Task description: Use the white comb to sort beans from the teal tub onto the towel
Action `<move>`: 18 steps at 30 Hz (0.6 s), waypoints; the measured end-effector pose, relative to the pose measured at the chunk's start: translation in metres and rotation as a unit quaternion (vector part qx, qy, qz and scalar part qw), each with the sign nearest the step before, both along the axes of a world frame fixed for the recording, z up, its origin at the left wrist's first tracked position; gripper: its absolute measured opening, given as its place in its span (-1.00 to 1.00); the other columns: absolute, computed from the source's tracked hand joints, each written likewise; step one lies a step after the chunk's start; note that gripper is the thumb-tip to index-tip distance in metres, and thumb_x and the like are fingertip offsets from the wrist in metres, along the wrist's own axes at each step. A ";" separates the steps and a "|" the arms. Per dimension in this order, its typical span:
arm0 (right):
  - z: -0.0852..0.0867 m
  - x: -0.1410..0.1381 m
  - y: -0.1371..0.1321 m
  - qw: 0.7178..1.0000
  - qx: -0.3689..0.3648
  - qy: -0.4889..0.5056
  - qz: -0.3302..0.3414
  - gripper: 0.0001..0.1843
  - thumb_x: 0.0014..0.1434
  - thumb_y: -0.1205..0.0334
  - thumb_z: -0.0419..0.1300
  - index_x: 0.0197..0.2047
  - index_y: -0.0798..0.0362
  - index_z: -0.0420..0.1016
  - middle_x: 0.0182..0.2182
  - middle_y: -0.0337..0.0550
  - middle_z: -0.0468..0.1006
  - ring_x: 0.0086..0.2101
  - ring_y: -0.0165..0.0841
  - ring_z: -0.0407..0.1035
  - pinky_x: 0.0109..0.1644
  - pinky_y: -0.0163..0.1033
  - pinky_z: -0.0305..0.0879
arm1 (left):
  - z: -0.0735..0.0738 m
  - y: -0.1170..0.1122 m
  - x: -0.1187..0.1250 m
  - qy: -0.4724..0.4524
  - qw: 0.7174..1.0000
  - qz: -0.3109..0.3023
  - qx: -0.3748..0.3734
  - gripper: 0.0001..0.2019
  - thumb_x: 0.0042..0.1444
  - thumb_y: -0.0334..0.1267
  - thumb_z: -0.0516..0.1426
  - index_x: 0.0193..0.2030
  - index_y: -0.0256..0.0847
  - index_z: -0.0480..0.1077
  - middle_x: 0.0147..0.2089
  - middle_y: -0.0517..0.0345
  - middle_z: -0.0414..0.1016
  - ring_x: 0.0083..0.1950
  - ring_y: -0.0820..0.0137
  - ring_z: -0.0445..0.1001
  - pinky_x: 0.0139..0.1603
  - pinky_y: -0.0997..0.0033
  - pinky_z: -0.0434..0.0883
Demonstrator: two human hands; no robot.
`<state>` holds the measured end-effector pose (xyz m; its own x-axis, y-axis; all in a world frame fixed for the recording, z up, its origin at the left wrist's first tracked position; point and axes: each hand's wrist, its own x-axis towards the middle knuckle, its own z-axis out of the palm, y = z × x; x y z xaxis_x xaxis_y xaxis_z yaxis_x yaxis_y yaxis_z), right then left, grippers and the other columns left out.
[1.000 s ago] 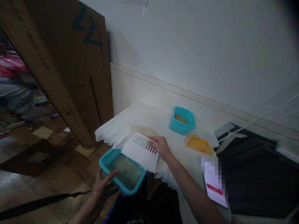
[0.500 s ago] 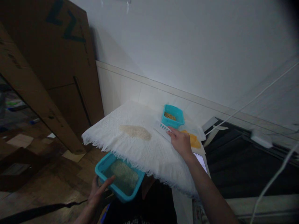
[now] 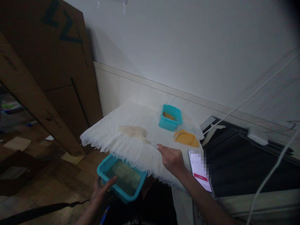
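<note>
My left hand grips a teal plastic container by its near left side, thumb over the rim. Pale grains that look like rice lie inside it, and it is held just under the cloth's fringed front edge. A similar pale grain pile is spread on the white cloth. My right hand is closed on a flat white slotted plastic piece, now seen edge-on. The far end of that piece meets the right side of the pile.
Toward the wall stands a second teal container holding yellowish grains. Near it lies an orange-yellow cloth, and a lit phone rests at the right edge. A tall cardboard box rises at left; a white cable runs at right.
My right hand has come nearer to me and turned the white piece from flat to on edge, its tip now at the pile. The left hand and its container have barely moved.
</note>
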<state>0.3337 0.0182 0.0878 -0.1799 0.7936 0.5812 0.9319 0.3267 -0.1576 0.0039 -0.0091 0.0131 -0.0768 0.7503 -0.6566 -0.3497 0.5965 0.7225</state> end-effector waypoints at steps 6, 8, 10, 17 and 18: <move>-0.001 -0.008 -0.016 0.999 0.034 -0.024 0.035 -0.57 0.50 0.42 0.12 0.13 0.01 0.83 -0.07 -0.01 0.88 -0.21 -0.26 0.79 -0.11 -0.29 0.64 | 0.000 0.003 -0.004 0.010 1.000 0.001 0.005 0.03 0.00 -0.04 0.60 0.51 0.13 0.16 -0.03 0.01 0.68 -0.24 0.03 0.79 -0.23 0.06 0.71; 0.004 -0.002 -0.008 0.997 0.061 -0.026 0.036 -0.60 0.51 0.43 0.14 0.10 0.02 0.83 -0.10 -0.02 0.89 -0.25 -0.29 0.78 -0.14 -0.32 0.63 | -0.002 0.004 -0.005 0.016 1.000 0.000 0.004 0.03 -0.01 -0.03 0.61 0.50 0.14 0.16 -0.01 0.02 0.67 -0.23 0.03 0.79 -0.21 0.04 0.72; 0.009 0.006 0.004 0.995 0.085 -0.025 0.041 -0.63 0.53 0.42 0.16 0.06 0.04 0.84 -0.16 -0.02 0.89 -0.32 -0.31 0.76 -0.20 -0.34 0.61 | -0.003 0.004 -0.005 0.013 1.000 -0.001 0.003 0.03 -0.02 -0.04 0.61 0.50 0.13 0.17 0.02 0.01 0.65 -0.23 0.03 0.78 -0.20 0.03 0.72; 0.008 0.006 0.026 0.993 0.082 -0.037 0.075 -0.66 0.52 0.37 0.20 0.03 0.03 0.85 -0.26 -0.05 0.87 -0.41 -0.30 0.71 -0.30 -0.33 0.56 | -0.002 0.004 -0.008 -0.004 1.000 -0.003 0.004 0.09 -0.10 -0.03 0.64 0.50 0.11 0.20 -0.01 0.03 0.65 -0.27 0.08 0.75 -0.20 0.05 0.69; 0.007 0.002 0.027 0.993 0.078 -0.037 0.079 -0.65 0.51 0.37 0.18 0.04 0.02 0.85 -0.26 -0.06 0.87 -0.41 -0.30 0.71 -0.30 -0.33 0.56 | -0.002 0.004 -0.009 -0.004 1.000 -0.002 0.003 0.10 -0.11 -0.02 0.65 0.51 0.10 0.18 -0.01 0.03 0.65 -0.27 0.09 0.74 -0.20 0.05 0.69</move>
<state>0.3358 0.0448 0.0949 -0.3415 0.6527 0.6763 0.8742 0.4849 -0.0267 -0.0047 -0.0049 0.0112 -0.0680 0.7542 -0.6531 -0.3527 0.5942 0.7229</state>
